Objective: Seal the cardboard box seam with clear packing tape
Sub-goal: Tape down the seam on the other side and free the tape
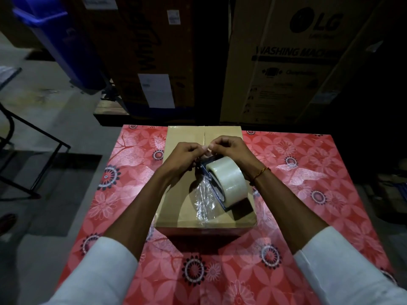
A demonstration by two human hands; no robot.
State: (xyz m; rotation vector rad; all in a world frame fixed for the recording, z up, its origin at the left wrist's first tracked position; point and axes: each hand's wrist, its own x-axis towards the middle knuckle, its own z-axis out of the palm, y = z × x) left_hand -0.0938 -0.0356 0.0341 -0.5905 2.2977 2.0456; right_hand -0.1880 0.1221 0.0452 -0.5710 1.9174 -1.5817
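A closed cardboard box (182,201) sits in the middle of a table with a red floral cloth (297,194); its centre seam runs away from me. A roll of clear packing tape (229,179) on a dark dispenser hangs over the box top. A wrinkled strip of clear tape (203,199) lies along the near half of the seam. My left hand (182,157) and my right hand (229,149) meet above the roll, fingertips pinched together on the tape at the dispenser's end.
Large appliance cartons (286,62) stand close behind the table. A blue bin (61,40) leans at the back left. A black metal frame (33,137) stands on the floor to the left.
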